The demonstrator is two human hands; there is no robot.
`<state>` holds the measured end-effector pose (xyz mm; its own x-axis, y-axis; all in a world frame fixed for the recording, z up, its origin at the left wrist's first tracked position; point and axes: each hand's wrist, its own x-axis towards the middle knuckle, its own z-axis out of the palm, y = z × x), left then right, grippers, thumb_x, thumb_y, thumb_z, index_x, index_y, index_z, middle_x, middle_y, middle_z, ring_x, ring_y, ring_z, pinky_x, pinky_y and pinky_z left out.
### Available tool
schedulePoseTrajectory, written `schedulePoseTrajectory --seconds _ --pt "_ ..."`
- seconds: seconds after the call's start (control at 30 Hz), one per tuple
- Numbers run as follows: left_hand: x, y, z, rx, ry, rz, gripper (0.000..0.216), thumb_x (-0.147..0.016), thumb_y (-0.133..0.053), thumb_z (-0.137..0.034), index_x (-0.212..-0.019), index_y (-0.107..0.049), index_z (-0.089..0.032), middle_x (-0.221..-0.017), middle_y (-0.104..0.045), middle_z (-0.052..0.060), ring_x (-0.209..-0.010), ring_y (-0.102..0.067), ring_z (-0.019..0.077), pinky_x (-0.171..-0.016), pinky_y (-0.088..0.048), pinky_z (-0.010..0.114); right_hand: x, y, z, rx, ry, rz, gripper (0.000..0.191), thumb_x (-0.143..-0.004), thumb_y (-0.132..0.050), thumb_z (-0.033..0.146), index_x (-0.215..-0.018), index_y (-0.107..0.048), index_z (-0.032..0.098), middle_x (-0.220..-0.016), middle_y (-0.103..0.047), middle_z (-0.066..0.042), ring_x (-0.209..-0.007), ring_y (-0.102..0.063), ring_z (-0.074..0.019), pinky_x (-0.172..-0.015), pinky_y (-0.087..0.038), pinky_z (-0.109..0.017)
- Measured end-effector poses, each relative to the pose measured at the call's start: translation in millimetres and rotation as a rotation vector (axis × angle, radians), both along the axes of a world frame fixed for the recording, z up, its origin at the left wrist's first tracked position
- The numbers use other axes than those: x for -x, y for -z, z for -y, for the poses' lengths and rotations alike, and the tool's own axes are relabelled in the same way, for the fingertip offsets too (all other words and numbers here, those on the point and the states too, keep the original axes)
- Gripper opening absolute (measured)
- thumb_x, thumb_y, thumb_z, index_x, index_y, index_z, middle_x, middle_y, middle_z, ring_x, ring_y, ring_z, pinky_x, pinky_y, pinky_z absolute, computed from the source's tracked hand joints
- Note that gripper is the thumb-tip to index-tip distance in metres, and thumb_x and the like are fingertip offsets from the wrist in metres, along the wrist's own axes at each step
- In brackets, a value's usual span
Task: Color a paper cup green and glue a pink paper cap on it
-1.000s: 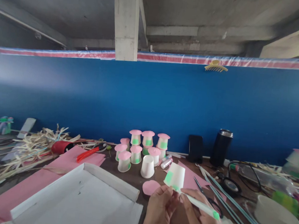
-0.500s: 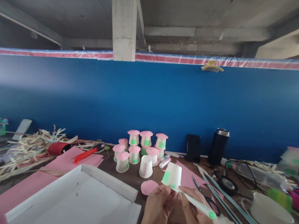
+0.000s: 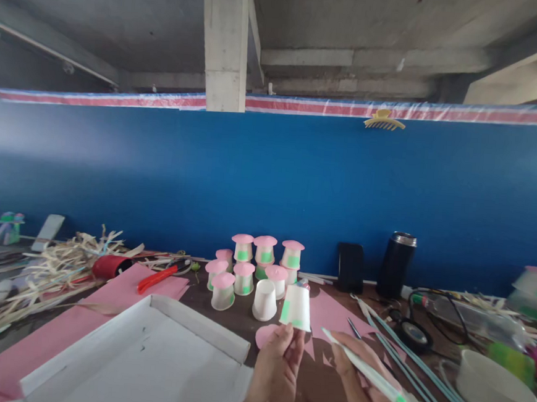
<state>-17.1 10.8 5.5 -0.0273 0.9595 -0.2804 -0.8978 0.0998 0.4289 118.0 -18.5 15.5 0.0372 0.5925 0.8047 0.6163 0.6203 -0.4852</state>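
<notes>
Upside down in my left hand (image 3: 276, 375) is a white paper cup (image 3: 300, 304) with green patches on its side, my thumb and fingers gripping its lower edge. My right hand (image 3: 369, 391) is closed round a white marker pen (image 3: 369, 370) with a green end. The pen's tip points left, a short way from the cup. Just behind the left hand stands a plain white paper cup (image 3: 265, 303), upside down. A pink paper disc (image 3: 265, 335) lies partly behind my left fingers. Further back, several pink-topped cups (image 3: 223, 293) stand grouped, some stacked.
A white box lid (image 3: 201, 319) lies at front left on pink paper (image 3: 0, 359). Beyond are a red marker-like piece (image 3: 156, 279) and loose strips (image 3: 75, 266). Scissors (image 3: 354, 327), a black bottle (image 3: 396, 267), a phone (image 3: 350, 268), blue sticks (image 3: 415, 377) and a white bowl (image 3: 495, 386) are right.
My right hand has drawn the pen away from the cup, to the right. My left hand has shifted the cup slightly left and turned it more upright.
</notes>
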Motion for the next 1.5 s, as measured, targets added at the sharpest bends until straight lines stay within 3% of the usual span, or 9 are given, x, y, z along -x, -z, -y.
schedulePoseTrajectory --seconds 0.17,0.37,0.93,1.03,1.2,1.37,1.5 --pt "9 -0.8 -9 -0.071 -0.063 0.034 0.008 -0.073 -0.067 -0.008 -0.078 -0.062 -0.014 -0.089 -0.067 0.005 -0.088 -0.066 0.0131 -0.083 -0.054 0.022 2 0.8 1 0.028 -0.025 0.021 0.020 -0.086 -0.054 0.029 -0.099 -0.066 0.020 -0.090 -0.071 -0.005 -0.078 -0.069 -0.0170 -0.069 -0.056 -0.022" --pt "11 -3.5 -12 -0.147 -0.054 0.047 0.007 -0.076 -0.065 -0.011 -0.081 -0.063 -0.015 -0.090 -0.066 0.005 -0.081 -0.064 0.0099 -0.078 -0.054 0.020 4 1.5 0 0.051 -0.029 0.029 0.018 -0.086 -0.053 0.031 -0.096 -0.065 0.021 -0.087 -0.070 -0.003 -0.073 -0.068 -0.0148 -0.067 -0.055 -0.019" --pt "10 -4.1 -7 -0.140 0.011 0.012 0.012 -0.072 -0.070 -0.013 -0.082 -0.065 -0.014 -0.087 -0.065 0.006 -0.077 -0.062 0.0097 -0.072 -0.051 0.021 3 5.0 -2 0.104 -0.071 -0.028 0.017 -0.084 -0.057 0.028 -0.096 -0.066 0.023 -0.089 -0.070 -0.003 -0.078 -0.067 -0.0150 -0.072 -0.052 -0.018" --pt "10 -2.1 -7 -0.133 0.034 -0.005 0.016 -0.072 -0.071 -0.016 -0.086 -0.064 -0.015 -0.090 -0.065 0.006 -0.078 -0.061 0.0094 -0.071 -0.050 0.021 5 5.6 -1 0.165 -0.106 -0.134 0.020 -0.082 -0.058 0.033 -0.096 -0.068 0.023 -0.086 -0.070 -0.003 -0.071 -0.066 -0.0153 -0.067 -0.053 -0.019" --pt "10 -0.3 -4 -0.143 0.079 -0.021 0.017 -0.071 -0.072 -0.021 -0.085 -0.064 -0.016 -0.089 -0.064 0.004 -0.080 -0.060 0.0095 -0.071 -0.046 0.021 9 4.8 -1 0.445 -0.087 -0.430 0.033 -0.078 -0.059 0.047 -0.096 -0.067 0.021 -0.064 -0.067 0.000 -0.041 -0.051 -0.0094 -0.040 -0.044 -0.018" --pt "1 -0.1 3 -0.226 0.198 -0.039 0.011 -0.072 -0.070 -0.022 -0.078 -0.064 -0.015 -0.075 -0.061 0.001 -0.069 -0.056 0.0083 -0.063 -0.042 0.019 12 -2.9 -5 0.589 -0.095 -0.722 0.041 -0.068 -0.067 0.049 -0.095 -0.065 0.019 -0.073 -0.069 -0.001 -0.047 -0.054 -0.0098 -0.046 -0.046 -0.020" --pt "-7 2.1 8 -0.322 0.298 -0.071 0.011 -0.073 -0.069 -0.021 -0.075 -0.066 -0.011 -0.070 -0.060 0.002 -0.065 -0.054 0.0083 -0.063 -0.041 0.020 9 2.8 -12 0.688 -0.215 -0.919 0.041 -0.066 -0.071 0.040 -0.100 -0.063 0.019 -0.069 -0.066 0.002 -0.051 -0.054 -0.0101 -0.048 -0.045 -0.020"
